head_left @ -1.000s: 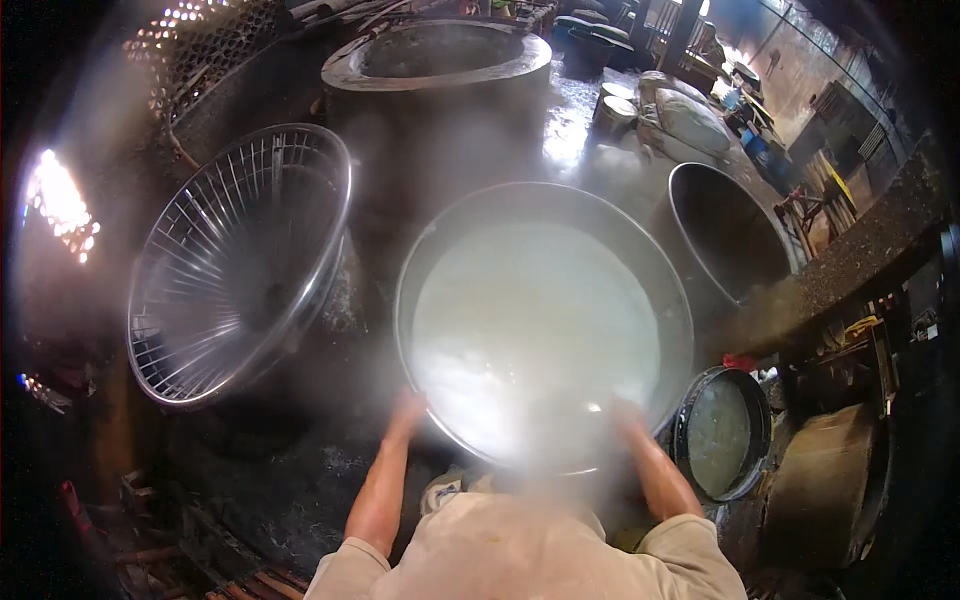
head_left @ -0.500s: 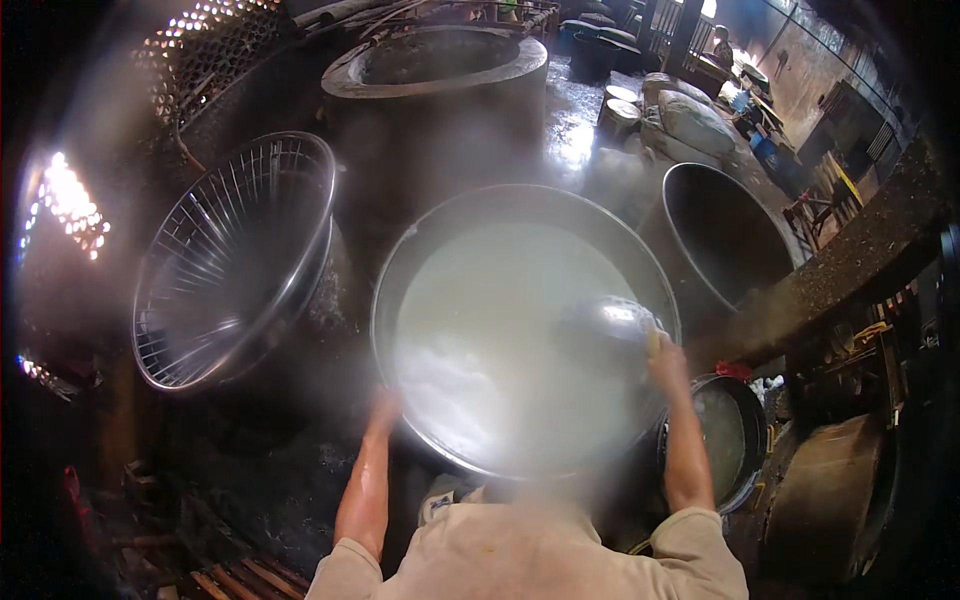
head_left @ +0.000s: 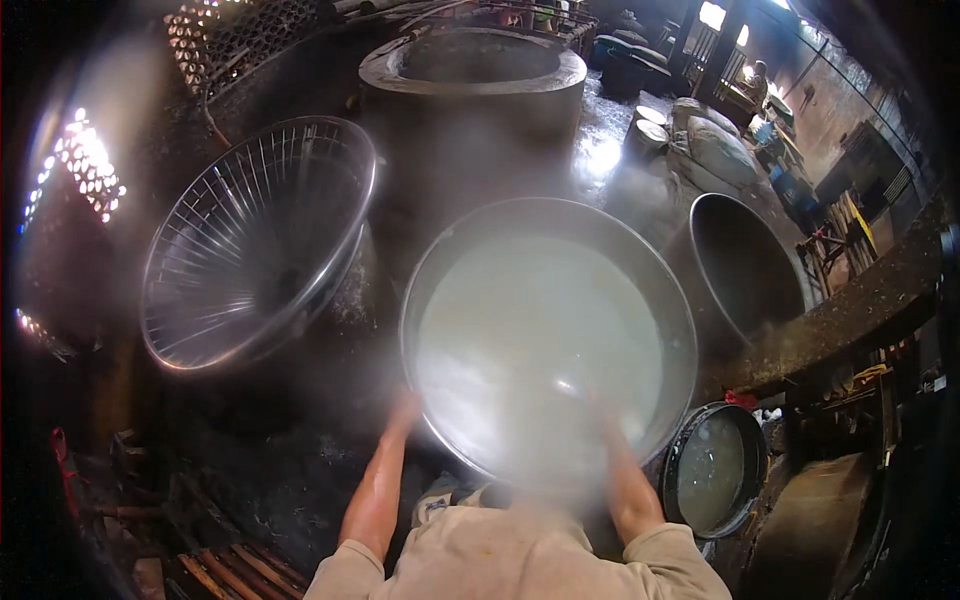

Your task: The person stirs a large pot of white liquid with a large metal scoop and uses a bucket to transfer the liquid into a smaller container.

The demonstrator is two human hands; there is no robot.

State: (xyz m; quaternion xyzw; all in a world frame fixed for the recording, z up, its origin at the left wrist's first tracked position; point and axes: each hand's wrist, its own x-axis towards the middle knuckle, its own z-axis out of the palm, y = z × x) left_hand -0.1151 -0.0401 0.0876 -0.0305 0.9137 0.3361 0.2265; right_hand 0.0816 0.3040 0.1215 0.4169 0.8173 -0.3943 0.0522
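A wide round metal vat (head_left: 548, 212) of cloudy, pale liquid stands right in front of me, with steam over it. At its near left rim is my left hand (head_left: 402, 408), closed on the edge, its fingers blurred by haze. My right hand (head_left: 606, 418) is over the near right part of the liquid, smeared by steam. It grips a shiny metal dipper (head_left: 567, 386), of which only a bright glint shows; the remainder is hidden by haze and liquid.
A big slatted metal basket (head_left: 262, 240) tilts at the left. Behind the vat stands a round concrete tub (head_left: 470, 85). To the right are an empty-looking metal drum (head_left: 745, 265), a dark bucket of liquid (head_left: 712, 470) and a thick beam (head_left: 850, 335). Sacks (head_left: 720, 150) lie farther back.
My right hand has moved left and nearer to me from the vat's right rim, bringing the dipper lower over the liquid. My left hand stays at the rim. The view has shifted slightly.
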